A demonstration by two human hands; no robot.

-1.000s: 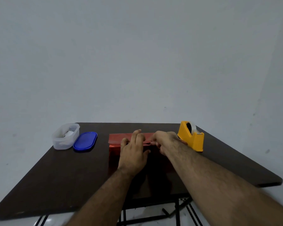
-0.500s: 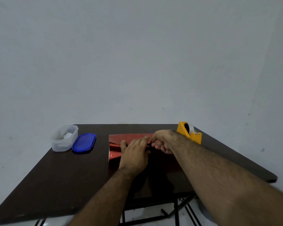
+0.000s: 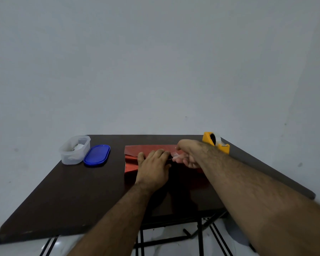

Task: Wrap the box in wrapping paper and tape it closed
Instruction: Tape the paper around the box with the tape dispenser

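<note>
Red paper point(image 3: 148, 152) folded over box, seam-taping step; left hand point(image 3: 153, 169) flat, fingers straight, pressing overlap. Right hand point(image 3: 187, 156) pinching clear tape point(image 3: 175, 155) beside seam. Next: lay across seam, smooth down.

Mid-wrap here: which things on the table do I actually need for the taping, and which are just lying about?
In use:
- shiny red wrapping paper folded over the box
- left hand pressing the paper flat
- right hand pinching a small clear piece of tape
- yellow tape dispenser

Lying about:
- clear plastic tub
- blue oval lid
- dark brown table holds it all
</note>
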